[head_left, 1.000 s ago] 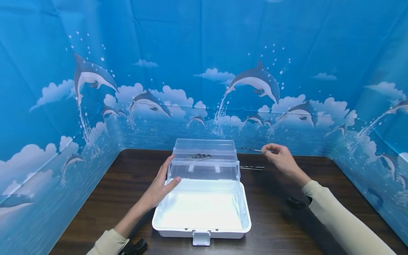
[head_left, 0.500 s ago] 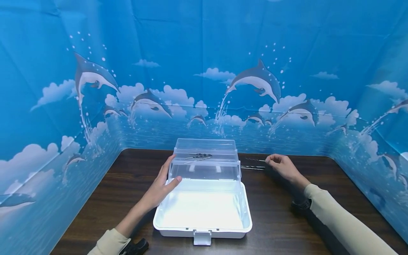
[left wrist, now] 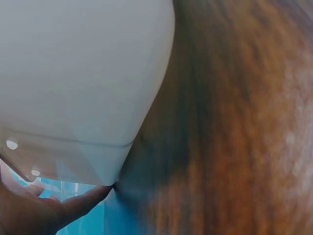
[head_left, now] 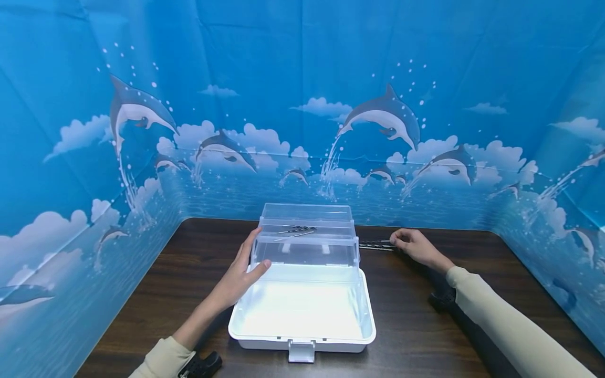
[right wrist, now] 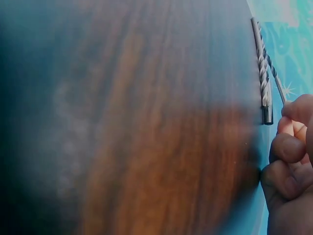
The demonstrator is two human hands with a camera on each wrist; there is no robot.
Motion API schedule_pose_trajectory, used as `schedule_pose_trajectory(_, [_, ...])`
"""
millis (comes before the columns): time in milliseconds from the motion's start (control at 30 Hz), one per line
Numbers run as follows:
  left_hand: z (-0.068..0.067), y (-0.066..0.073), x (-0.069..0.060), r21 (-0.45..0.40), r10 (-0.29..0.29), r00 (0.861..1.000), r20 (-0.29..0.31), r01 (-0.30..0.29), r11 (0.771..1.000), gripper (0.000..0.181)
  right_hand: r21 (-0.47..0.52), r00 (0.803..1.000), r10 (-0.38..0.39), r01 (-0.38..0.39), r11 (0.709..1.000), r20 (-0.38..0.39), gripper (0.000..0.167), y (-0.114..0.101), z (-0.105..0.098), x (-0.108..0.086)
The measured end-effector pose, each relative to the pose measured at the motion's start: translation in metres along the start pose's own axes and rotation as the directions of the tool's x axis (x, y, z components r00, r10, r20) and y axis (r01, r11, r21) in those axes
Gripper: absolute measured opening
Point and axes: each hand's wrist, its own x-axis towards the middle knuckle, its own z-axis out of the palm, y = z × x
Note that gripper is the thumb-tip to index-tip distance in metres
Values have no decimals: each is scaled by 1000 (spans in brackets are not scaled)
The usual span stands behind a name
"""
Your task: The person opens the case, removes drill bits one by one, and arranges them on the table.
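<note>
My right hand [head_left: 417,248] pinches the shank end of a thin drill bit [right wrist: 279,89] between thumb and fingertip. Low over the table, that bit points left, alongside other drill bits [right wrist: 263,78] lying to the right of the toolbox. Its far end overlaps them in the right wrist view, so contact cannot be told. The white toolbox [head_left: 255,344] stands with its lid up and clear trays raised. Several drill bits [head_left: 299,230] lie in a tray [head_left: 331,231]. My left hand [head_left: 238,278] rests against the toolbox's left side, fingers extended and thumb spread.
A dark wooden table [head_left: 425,336] carries everything. Blue dolphin-print cloth [head_left: 302,105] closes off the back and both sides. The toolbox's front latch [head_left: 301,352] hangs down, and its raised trays stand near the back cloth.
My right hand has come down with the drill bit, from above the table to right beside the lying bits. The left hand keeps its place on the toolbox.
</note>
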Motion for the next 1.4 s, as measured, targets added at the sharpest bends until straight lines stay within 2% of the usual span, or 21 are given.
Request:
schedule_pose_trajectory(333, [0, 2, 1, 8, -2, 1000, 1, 2, 1000, 79, -79, 997, 64, -68, 995, -46, 16, 0, 0, 3])
schedule_pose_trajectory(833, [2, -4, -1, 5, 1, 1000, -9, -1, 1000, 78, 16, 993, 96, -95, 995, -67, 27, 0, -4, 1])
schedule_pose_trajectory(967, [0, -3, 0, 4, 12, 1000, -11, -12, 1000, 78, 40, 992, 98, -95, 995, -74, 33, -11, -8, 2])
schedule_pose_trajectory(1200, [0, -2, 2, -4, 9, 1000, -13, -9, 1000, 77, 20, 997, 17, -15, 1000, -72, 41, -36, -10, 9])
schedule_pose_trajectory(1400, [2, -3, 0, -10, -6, 1000, -10, 6, 1000, 77, 15, 997, -54, 55, 998, -52, 44, -69, -4, 14])
